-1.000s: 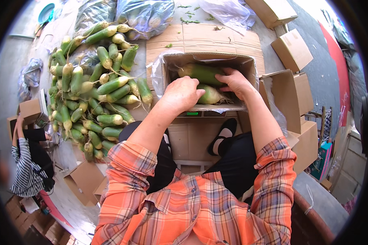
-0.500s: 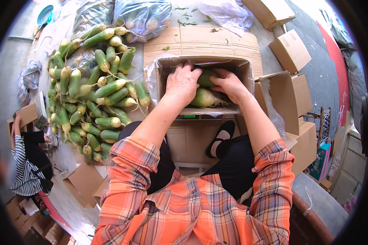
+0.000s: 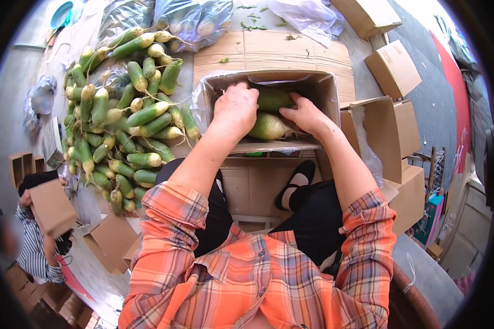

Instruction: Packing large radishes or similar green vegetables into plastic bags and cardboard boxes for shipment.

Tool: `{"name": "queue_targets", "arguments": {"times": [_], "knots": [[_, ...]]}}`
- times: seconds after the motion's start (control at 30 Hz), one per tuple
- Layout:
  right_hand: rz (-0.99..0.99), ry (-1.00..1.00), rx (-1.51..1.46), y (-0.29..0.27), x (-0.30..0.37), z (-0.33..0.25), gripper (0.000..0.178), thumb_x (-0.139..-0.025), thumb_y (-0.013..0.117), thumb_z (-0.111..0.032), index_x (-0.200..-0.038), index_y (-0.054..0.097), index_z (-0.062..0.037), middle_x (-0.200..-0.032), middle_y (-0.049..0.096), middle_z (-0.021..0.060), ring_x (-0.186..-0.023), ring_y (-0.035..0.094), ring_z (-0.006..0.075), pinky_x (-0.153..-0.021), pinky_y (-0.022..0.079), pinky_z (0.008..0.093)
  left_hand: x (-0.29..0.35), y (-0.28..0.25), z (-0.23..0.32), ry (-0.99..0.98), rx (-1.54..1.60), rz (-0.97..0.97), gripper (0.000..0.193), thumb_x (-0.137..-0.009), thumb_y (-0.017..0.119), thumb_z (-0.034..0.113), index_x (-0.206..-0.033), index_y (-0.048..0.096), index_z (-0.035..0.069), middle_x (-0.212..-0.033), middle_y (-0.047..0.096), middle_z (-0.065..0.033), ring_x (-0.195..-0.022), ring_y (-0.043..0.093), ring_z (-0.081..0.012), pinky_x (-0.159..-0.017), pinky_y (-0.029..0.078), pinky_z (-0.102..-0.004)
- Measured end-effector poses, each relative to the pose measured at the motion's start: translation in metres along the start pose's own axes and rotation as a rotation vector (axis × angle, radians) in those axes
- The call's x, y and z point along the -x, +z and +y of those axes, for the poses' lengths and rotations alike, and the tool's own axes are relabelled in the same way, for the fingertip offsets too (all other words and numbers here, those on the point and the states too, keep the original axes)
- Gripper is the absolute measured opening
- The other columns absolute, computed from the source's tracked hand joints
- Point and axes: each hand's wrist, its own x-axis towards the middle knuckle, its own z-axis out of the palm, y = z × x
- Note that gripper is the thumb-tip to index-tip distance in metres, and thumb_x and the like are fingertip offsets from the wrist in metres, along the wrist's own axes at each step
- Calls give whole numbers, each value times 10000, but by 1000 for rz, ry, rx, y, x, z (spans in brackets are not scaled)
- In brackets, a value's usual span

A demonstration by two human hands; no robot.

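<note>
An open cardboard box (image 3: 336,98) with a clear plastic liner (image 3: 199,104) stands in front of me, and both hands reach into it. Inside, a dark green radish (image 3: 274,100) lies crosswise, with a paler green-and-white radish (image 3: 269,127) nearer me. My right hand (image 3: 308,115) is closed on the right end of the dark green radish, thumb below and fingers above. My left hand (image 3: 235,112) is bent down at the box's left side, beside that radish's other end; its fingertips are hidden, so its hold cannot be told.
A heap of green-and-white radishes (image 3: 148,114) lies to the left, bagged radishes (image 3: 195,19) behind it. Flattened cardboard (image 3: 274,49) lies beyond the box. Several cartons (image 3: 392,68) stand at right. At far left a person (image 3: 30,236) in a striped top holds a carton (image 3: 53,207).
My left hand has shifted slightly left, uncovering more of the dark green radish. My right hand has moved slightly lower on its end. The other person's carton has come down and nearer.
</note>
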Motion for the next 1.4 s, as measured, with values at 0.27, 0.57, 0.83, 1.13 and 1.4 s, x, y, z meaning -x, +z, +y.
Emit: {"name": "queue_targets", "arguments": {"times": [0.27, 0.57, 0.83, 1.13, 1.4], "knots": [[1, 166, 42, -7, -5, -7, 564, -838, 599, -291, -1293, 402, -23, -982, 585, 96, -789, 567, 165, -604, 479, 303, 6, -7, -16, 41, 167, 71, 180, -789, 614, 150, -923, 627, 29, -951, 567, -160, -937, 561, -341, -814, 463, -426], [29, 161, -267, -5, -13, -5, 609, -765, 717, -273, -1239, 443, -6, -1074, 580, 106, -885, 578, 204, -691, 498, 320, 22, -4, 2, 164, 66, -318, 303, -789, 603, 147, -1066, 584, 23, -1029, 575, -175, -967, 559, -345, -846, 453, -416], [409, -154, 432, -13, 21, -43, 500, -679, 746, -248, -1075, 576, 7, -1049, 606, 160, -947, 593, 252, -814, 472, 343, 19, -8, 0, 115, 63, -399, 372, -778, 625, 155, -1115, 567, 8, -1022, 563, -189, -997, 550, -347, -860, 449, -413], [643, -364, 658, -29, 75, -62, 477, -684, 716, -237, -1101, 561, -66, -1042, 576, 122, -888, 602, 335, -755, 482, 419, 5, 17, 9, 77, -34, -237, 452, -648, 765, 241, -1027, 589, 68, -1035, 554, -137, -1026, 533, -320, -809, 488, -406], [681, -326, 767, -39, 77, -58, 459, -695, 711, -224, -1103, 556, -82, -1033, 572, 102, -847, 615, 330, -712, 489, 427, -7, 25, 9, 13, -126, -52, 478, -620, 777, 212, -1034, 566, 100, -1004, 548, -109, -1002, 532, -282, -756, 500, -419]]}}
